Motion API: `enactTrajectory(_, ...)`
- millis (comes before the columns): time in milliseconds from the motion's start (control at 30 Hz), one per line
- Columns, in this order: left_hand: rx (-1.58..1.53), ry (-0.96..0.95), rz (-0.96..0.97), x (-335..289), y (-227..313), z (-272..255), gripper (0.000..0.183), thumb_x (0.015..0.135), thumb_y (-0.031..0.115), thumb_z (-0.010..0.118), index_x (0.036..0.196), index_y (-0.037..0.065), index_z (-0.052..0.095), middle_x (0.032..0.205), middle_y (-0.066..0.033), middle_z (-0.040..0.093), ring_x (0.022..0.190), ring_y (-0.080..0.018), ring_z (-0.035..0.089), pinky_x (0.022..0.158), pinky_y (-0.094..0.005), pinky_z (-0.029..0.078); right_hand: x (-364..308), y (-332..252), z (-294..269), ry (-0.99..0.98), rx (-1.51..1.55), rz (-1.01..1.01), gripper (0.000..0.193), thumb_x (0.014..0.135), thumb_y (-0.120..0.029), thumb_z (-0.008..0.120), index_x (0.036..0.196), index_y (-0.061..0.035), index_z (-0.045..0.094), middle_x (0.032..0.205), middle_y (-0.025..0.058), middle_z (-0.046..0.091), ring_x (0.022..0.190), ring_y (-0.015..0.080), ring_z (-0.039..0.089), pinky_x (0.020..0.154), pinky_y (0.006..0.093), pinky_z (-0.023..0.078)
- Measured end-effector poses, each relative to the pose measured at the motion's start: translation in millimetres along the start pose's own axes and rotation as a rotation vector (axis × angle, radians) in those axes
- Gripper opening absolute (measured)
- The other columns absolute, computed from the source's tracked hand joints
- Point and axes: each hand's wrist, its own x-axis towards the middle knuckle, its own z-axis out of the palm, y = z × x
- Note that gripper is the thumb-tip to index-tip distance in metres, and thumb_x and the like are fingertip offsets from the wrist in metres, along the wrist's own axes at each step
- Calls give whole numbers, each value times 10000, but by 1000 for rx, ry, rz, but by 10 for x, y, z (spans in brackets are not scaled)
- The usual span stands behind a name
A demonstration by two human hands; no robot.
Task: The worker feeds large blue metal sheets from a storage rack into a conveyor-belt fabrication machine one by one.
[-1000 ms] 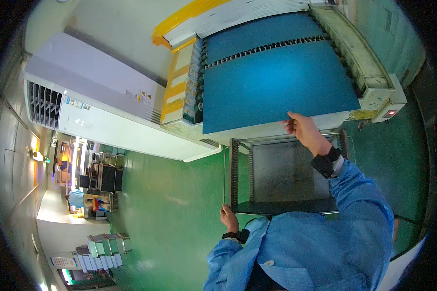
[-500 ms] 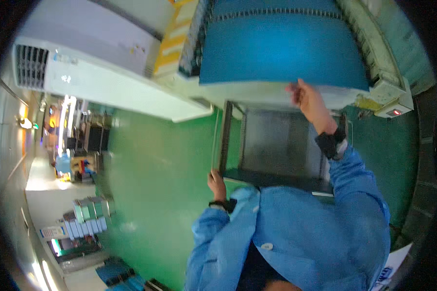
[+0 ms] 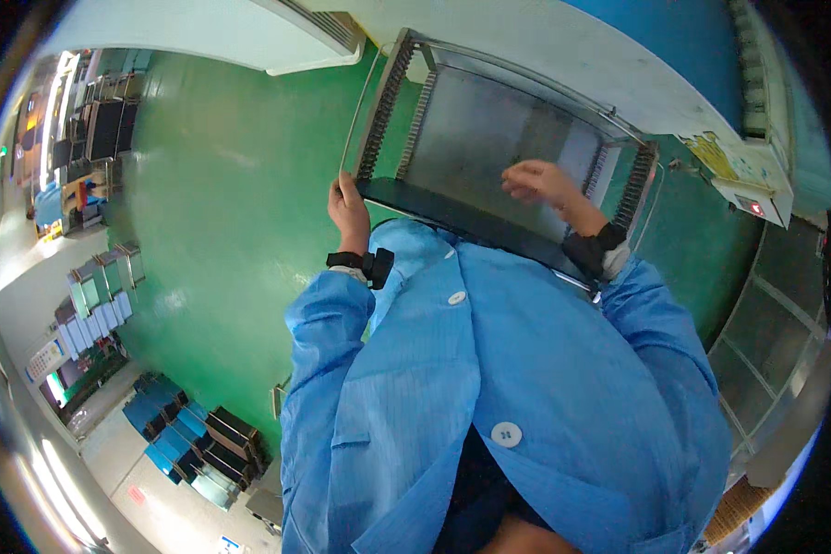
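In front of my body stands a metal rack with toothed, slotted sides. A dark flat panel lies across its near side, and a grey sheet-like surface shows inside the frame. My left hand is closed at the rack's near left corner, its fingers round the thin metal rod handle there. Above the right part of the rack hovers my right hand, fingers stretched out to the left and slightly bent, with nothing visible in them. Both wrists wear black bands over blue sleeves.
A pale machine with a blue surface stands beyond the rack; a small control box sits at its right. Far left, a white cabinet juts over the green floor. Several loaded racks stand lower left.
My right hand has come down from the machine's blue surface to above the rack. The view has swung, so the machine sits farther up and right. My left hand stays at the rack's corner.
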Motion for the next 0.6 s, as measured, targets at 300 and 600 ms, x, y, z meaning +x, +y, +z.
enactTrajectory(300,-47,-29,-54,-11,39,-16,453,992,394,535,1001,-45,647,843,-74,627,797,-136,541,726,-301,450,171,446,275,-279,-265,58,383,900,-323,679,1172,-55,658,1060,46,697,966,137,633,797,296,510)
enactTrajectory(600,-107,-217,-100,25,-44,-200,502,987,404,556,1224,-37,592,1055,-101,644,971,-152,566,869,-278,444,164,294,563,-440,-582,-68,630,854,-423,727,1318,-32,559,1277,150,610,1173,260,570,1013,386,432)
